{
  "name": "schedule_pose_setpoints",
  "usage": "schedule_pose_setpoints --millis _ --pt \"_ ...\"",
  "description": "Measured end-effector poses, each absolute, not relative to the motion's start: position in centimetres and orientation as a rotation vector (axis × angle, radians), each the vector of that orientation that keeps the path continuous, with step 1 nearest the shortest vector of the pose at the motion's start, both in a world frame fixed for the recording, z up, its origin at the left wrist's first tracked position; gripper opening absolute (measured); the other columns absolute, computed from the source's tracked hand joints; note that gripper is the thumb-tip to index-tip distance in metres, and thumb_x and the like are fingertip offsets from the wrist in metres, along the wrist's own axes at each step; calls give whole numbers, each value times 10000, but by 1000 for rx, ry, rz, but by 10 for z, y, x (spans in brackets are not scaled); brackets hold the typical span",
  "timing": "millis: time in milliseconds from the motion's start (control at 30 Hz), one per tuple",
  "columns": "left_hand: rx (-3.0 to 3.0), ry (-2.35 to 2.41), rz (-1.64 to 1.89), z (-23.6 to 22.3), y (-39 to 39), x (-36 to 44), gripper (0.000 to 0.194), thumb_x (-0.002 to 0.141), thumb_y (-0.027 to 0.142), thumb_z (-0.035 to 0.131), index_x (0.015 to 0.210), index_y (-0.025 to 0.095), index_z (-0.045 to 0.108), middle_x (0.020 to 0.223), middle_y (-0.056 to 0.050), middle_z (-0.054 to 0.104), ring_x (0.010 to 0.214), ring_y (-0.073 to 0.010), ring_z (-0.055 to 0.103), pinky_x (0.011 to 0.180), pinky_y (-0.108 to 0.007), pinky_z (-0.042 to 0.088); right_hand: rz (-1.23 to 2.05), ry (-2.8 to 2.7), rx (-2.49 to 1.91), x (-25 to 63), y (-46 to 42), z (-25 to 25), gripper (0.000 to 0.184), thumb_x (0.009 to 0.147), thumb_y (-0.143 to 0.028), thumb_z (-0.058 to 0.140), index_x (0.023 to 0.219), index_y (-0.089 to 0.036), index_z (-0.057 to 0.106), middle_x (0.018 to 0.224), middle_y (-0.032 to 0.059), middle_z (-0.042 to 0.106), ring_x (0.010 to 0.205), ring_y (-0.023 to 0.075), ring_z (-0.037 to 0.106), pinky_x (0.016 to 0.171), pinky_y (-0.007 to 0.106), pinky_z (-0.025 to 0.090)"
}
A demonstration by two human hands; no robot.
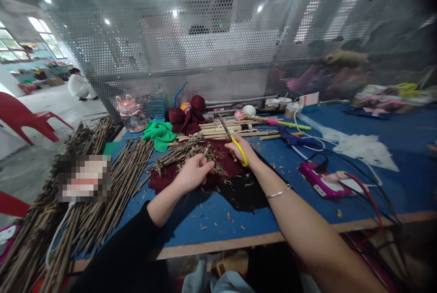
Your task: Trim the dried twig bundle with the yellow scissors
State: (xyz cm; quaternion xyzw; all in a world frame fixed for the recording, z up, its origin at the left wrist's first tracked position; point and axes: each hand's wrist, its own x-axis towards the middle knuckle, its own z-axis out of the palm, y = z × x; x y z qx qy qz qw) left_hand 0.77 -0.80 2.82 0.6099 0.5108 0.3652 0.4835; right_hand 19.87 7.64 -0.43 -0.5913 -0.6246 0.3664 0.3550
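Observation:
My right hand [241,151] is closed round the yellow handles of a pair of scissors [243,151], whose blades point up and away to the left. Just left of it, my left hand [195,172] is closed in a pinch; a short dry stem [205,151] appears to poke up from the fingers. Behind and under the left hand lies a heap of dry plant stems and curled scraps [186,151]. Dark red cloth [164,180] and black cloth [244,192] spread beneath both hands, with plant bits scattered over them.
Bundles of long dry stems [126,174] cover the table's left side. Green cloth [160,134], a pink-lidded jar [130,113] and bamboo sticks [221,131] stand or lie behind. At right are a blue glue gun [295,138], cables and a magenta power strip [321,183]. A person [80,85] crouches far left.

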Motion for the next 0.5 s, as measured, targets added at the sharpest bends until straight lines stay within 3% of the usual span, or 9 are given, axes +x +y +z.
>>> schedule_pose_setpoints --millis 100,200,333,500 --pt "1973 1492 896 43 -5 -13 224 645 258 618 553 190 426 482 40 441 462 -98 391 473 -212 250 984 -1631 -1637 197 73 -1 247 684 -417 534 732 -207 412 435 -74 440 354 102 435 371 210 345" --pt "2138 1629 759 46 -8 -34 164 631 222 628 541 197 493 469 32 437 477 -120 395 506 -228 257 890 -1794 -1737 194 71 0 330 562 -426 664 645 -203 436 488 -22 523 439 136 507 418 225 346" --pt "2299 1373 443 33 -19 -37 43 636 233 640 666 213 617 623 -10 581 613 -158 521 593 -233 352 415 -2098 -1891 188 67 -1 356 551 -498 665 682 -205 512 729 54 630 691 205 585 515 247 347" --pt "2488 1518 116 22 -19 -21 129 734 260 557 802 198 648 849 -61 628 818 -187 580 745 -267 418 329 -2136 -1981 182 62 -3 351 607 -512 622 785 -222 533 801 46 647 734 211 591 523 251 324"
